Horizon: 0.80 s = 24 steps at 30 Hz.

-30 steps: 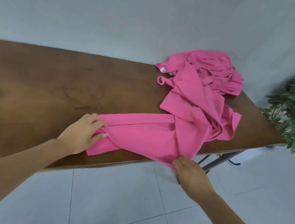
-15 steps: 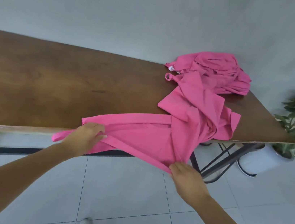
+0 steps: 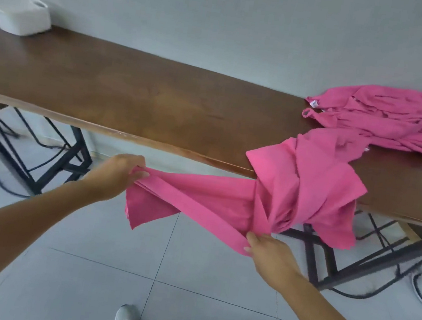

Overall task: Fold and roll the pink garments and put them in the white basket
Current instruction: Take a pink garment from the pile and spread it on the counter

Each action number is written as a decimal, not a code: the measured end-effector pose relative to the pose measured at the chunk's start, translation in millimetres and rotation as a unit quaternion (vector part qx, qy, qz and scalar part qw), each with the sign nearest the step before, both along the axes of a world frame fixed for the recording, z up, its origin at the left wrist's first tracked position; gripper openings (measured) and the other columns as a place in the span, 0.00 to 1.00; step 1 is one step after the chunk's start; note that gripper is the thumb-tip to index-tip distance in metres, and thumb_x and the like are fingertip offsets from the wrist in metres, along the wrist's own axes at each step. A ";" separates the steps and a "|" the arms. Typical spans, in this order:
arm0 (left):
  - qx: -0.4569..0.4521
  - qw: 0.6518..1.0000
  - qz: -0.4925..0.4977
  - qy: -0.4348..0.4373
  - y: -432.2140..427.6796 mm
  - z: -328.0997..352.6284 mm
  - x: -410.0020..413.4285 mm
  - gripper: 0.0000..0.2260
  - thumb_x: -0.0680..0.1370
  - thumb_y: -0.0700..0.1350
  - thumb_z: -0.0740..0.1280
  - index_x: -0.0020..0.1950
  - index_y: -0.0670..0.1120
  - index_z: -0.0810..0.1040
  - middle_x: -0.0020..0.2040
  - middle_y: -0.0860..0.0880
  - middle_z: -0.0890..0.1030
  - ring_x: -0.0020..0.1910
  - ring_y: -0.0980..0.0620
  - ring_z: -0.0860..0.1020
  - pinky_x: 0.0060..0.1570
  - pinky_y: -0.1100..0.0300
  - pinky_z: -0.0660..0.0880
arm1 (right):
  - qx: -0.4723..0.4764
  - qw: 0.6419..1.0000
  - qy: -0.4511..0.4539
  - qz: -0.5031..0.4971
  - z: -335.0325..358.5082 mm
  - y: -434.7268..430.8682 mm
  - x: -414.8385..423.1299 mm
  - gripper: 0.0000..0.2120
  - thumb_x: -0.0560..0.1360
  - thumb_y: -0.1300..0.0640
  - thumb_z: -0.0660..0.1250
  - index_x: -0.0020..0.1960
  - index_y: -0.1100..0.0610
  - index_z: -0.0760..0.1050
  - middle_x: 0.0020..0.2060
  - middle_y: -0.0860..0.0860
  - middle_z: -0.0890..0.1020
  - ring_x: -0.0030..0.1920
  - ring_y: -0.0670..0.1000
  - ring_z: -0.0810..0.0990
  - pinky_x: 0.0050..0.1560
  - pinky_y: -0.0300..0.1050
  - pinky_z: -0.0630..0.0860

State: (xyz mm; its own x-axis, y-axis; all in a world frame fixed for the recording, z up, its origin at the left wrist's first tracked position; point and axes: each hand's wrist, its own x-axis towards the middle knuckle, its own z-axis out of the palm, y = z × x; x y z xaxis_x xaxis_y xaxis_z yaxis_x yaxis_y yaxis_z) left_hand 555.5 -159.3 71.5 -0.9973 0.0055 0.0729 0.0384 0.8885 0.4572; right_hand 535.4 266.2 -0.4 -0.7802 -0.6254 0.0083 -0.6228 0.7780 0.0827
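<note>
Nearest, at the bottom edge, the toe of one pale shoe stands on the grey tiled floor. Above it, two bare forearms reach forward.

The right hand pinches the lower folded edge of a pink garment, with its thumb on top of the cloth. The left hand, a little farther and higher, has its fingers curled round the bunched left end of the same garment. A loose flap hangs below that grip.

The garment is stretched between the two hands in the air, out over the floor and clear of the surface. Its right part rises in a twisted bunch, drapes over the near edge of the surface and lies partly on top.

Under the surface stand black metal legs.

Farther back, at the far right end, a pink pile lies crumpled with a strap loop and a small white label showing. I cannot tell how many garments are in it. It lies just beside the top of the held garment.

At the far left end sits one white basket, blurred, well apart from all the pink cloth. Its contents cannot be made out.
</note>
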 end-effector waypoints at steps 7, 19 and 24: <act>-0.015 0.995 0.093 0.007 -77.3 29.4 38.1 0.09 0.81 0.49 0.68 0.42 0.50 0.74 0.38 0.51 0.78 0.39 0.50 0.76 0.39 0.52 0.68 | -0.090 0.994 -0.063 -0.002 29.4 -68.1 29.8 0.13 0.82 0.47 0.64 0.47 0.55 0.68 0.37 0.51 0.80 0.37 0.59 0.80 0.32 0.49 0.65; -0.015 0.986 0.157 0.057 -198.9 77.8 86.9 0.12 0.79 0.47 0.71 0.38 0.48 0.74 0.37 0.48 0.78 0.41 0.43 0.76 0.43 0.50 0.71 | -0.268 0.948 -0.161 -0.068 42.7 -156.6 63.6 0.25 0.79 0.35 0.61 0.35 0.53 0.64 0.26 0.48 0.71 0.30 0.49 0.68 0.37 0.52 0.69; -0.024 0.983 0.166 0.070 -257.0 84.4 112.0 0.14 0.78 0.45 0.73 0.36 0.44 0.72 0.35 0.46 0.77 0.38 0.44 0.75 0.38 0.53 0.67 | -0.321 0.913 -0.234 -0.095 46.1 -190.9 97.2 0.22 0.80 0.42 0.65 0.33 0.53 0.67 0.26 0.44 0.70 0.28 0.44 0.67 0.34 0.44 0.64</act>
State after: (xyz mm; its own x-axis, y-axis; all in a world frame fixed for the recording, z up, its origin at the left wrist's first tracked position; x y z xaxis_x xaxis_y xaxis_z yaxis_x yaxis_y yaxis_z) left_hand 667.5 -416.3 155.8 -0.9245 -0.3126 0.2180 -0.1980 0.8827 0.4262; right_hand 632.6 75.3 45.6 -0.8861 -0.4622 -0.0359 -0.3227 0.6705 -0.6680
